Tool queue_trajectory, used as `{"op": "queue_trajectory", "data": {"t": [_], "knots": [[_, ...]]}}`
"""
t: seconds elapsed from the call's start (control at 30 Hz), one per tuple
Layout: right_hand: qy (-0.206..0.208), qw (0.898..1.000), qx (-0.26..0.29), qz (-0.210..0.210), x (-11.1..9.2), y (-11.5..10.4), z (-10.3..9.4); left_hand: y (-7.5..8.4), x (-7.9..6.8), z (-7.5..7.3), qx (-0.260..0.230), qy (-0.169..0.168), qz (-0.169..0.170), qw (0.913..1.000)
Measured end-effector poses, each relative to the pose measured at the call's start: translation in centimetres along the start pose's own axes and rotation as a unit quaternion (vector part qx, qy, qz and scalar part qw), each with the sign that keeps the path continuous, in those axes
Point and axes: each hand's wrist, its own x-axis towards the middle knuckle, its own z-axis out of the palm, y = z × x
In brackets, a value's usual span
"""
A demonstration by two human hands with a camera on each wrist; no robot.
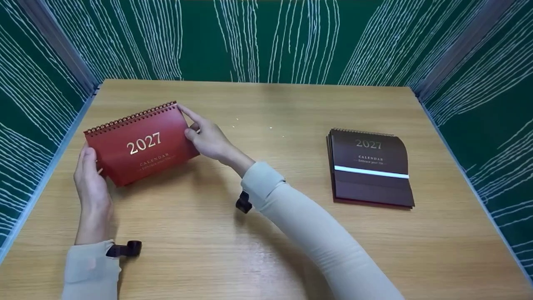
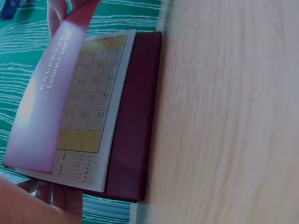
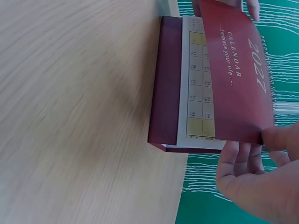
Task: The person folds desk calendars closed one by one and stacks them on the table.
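Observation:
A red spiral-bound desk calendar (image 1: 145,148) marked 2027 is tilted at the left of the table in the head view. My left hand (image 1: 92,185) grips its left side, thumb in front. At the right edge, my right hand (image 1: 211,139) pinches it with the thumb on the front; in the right wrist view that thumb presses the cover (image 3: 236,93) near the spiral. The cover's lower part stands away from the pages, so a date-grid page (image 2: 86,102) shows beneath. A maroon base (image 2: 135,112) sticks out below the page.
A dark brown 2027 calendar (image 1: 370,187) with a pale band (image 1: 370,172) lies at the right of the wooden table (image 1: 266,250). Small white specks dot the table's middle. Green walls (image 1: 200,41) with white streaks surround the back and sides.

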Motion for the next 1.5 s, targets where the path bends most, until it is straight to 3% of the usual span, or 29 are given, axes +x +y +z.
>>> {"op": "queue_trajectory", "data": {"t": [0.3, 0.53, 0.83, 1.3, 1.5], "knots": [[0.002, 0.999, -0.032, -0.023, 0.4, 0.8, 0.1, 0.1, 0.0, 0.2, 0.021, -0.008, 0.009, 0.9997], [0.007, 0.996, -0.066, -0.06, 0.5, 1.5, 0.3, 0.1, -0.1, 0.3, 0.064, 0.001, 0.004, 0.9979], [0.018, 0.991, -0.099, -0.093, 0.8, 2.1, 0.5, -0.3, 0.0, 0.1, 0.128, 0.007, 0.034, 0.9912], [0.036, 0.994, -0.09, -0.058, 1.1, 2.3, 0.9, -0.8, 0.2, -0.1, 0.217, 0.027, 0.069, 0.9735], [0.017, 0.994, -0.089, -0.056, 1.7, 2.3, 1.1, -0.7, 0.1, -0.1, 0.227, 0.015, 0.081, 0.9704]]}}
